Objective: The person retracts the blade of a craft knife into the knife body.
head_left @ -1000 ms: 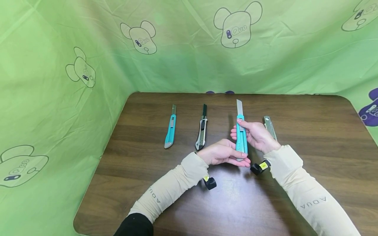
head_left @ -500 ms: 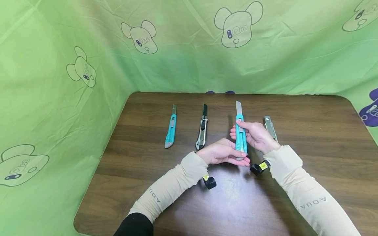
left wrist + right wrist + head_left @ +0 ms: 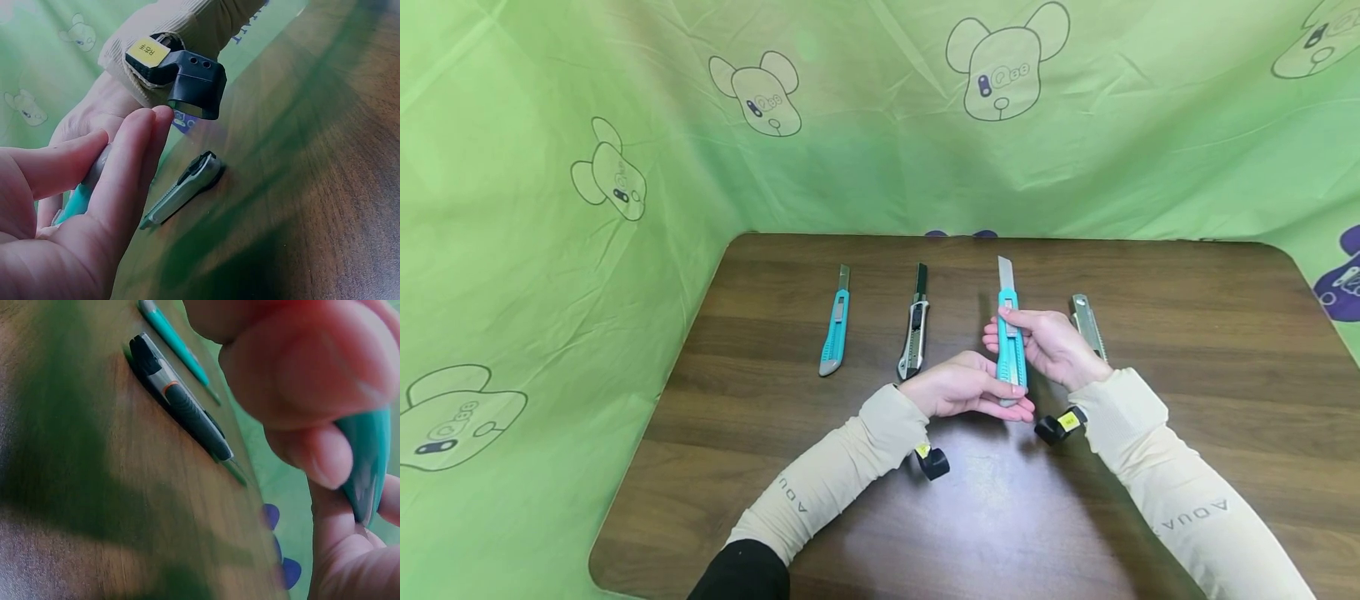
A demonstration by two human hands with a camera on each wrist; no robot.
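Observation:
Both hands hold a large teal utility knife (image 3: 1012, 362) above the table, its wide blade pointing away from the person. My left hand (image 3: 962, 387) pinches the grey butt end between thumb and fingers. Higher up, my right hand (image 3: 1058, 343) grips the knife's side, thumb at the slider and fingers behind the handle. In the left wrist view, fingers hide most of the teal handle (image 3: 76, 205). The right wrist view shows part of the teal handle (image 3: 370, 459) below the blurred right fingers.
On the brown table (image 3: 760, 433) lie a small teal utility knife (image 3: 834, 333), a black-and-silver one (image 3: 914, 329), and a silver one (image 3: 1086, 323) partly behind the right hand. Green printed cloth (image 3: 865, 158) stands along the back and left. Each wrist bears a black camera.
The held utility knife has shifted very slightly left, its blade tip a little lower than one second ago. Both hands keep their hold, and the knives on the table stay in place.

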